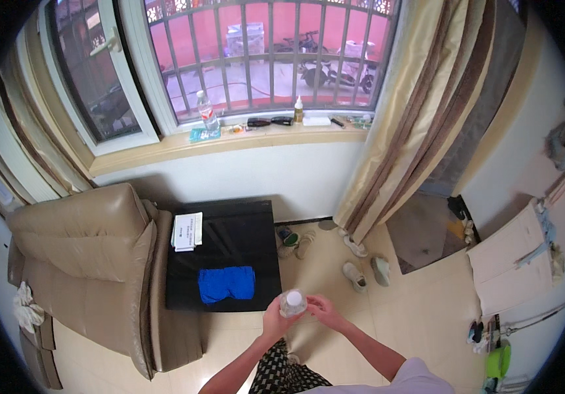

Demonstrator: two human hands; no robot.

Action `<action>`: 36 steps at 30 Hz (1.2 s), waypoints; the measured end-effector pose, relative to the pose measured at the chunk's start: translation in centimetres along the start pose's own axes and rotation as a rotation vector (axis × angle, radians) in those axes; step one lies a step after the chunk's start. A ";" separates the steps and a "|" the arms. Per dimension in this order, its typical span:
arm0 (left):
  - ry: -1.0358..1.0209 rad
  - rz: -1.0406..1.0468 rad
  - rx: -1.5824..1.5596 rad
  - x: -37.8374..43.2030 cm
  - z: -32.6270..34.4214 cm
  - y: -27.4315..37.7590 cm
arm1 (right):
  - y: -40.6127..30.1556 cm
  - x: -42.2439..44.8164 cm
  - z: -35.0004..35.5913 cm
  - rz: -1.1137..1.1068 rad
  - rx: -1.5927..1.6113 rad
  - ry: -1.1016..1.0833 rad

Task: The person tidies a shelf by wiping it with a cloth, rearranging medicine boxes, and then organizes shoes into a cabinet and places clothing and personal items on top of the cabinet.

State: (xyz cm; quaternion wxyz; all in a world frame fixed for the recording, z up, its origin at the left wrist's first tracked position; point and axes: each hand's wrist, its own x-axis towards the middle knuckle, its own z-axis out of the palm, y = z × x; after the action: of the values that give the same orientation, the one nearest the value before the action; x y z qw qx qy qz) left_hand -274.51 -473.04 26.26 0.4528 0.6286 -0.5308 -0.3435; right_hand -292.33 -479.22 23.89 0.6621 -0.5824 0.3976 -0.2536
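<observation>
My left hand (276, 319) is closed around a clear plastic bottle with a white cap (293, 298), held upright in front of me. At the bottle's right side is my right hand (323, 311), its fingertips at or near the bottle wall; whether they touch it cannot be told. Just left of the bottle, a folded blue cloth (227, 284) lies near the front edge of a black table (233, 216). Papers or booklets bearing writing (187, 231) rest at that table's back left.
A brown leather sofa (80, 256) stands left of the table. Shoes (355, 277) lie on the floor to the right, before a grey mat (423, 236). Another bottle (207, 113) stands on the windowsill (263, 140). A long curtain (410, 123) hangs right of the window.
</observation>
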 end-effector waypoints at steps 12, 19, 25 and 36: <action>-0.057 0.036 0.120 21.3 2.4 4.8 | -11.6 13.6 -9.7 -0.144 -0.381 0.211; -0.037 0.275 -0.019 34.4 5.8 8.6 | -17.4 21.8 -17.0 -0.149 -0.219 0.370; -0.078 0.362 0.080 47.0 7.7 10.4 | -19.4 32.4 -25.0 -0.256 -0.127 0.410; 0.158 0.368 -0.070 70.0 10.6 11.5 | -24.4 55.7 -36.2 -0.459 -0.352 0.449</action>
State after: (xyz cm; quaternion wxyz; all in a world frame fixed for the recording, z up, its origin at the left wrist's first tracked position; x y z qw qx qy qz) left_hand -274.22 -543.99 36.70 0.5698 0.5297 -0.5873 -0.2230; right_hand -288.07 -549.09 34.56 0.3740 -0.6913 0.4295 -0.4448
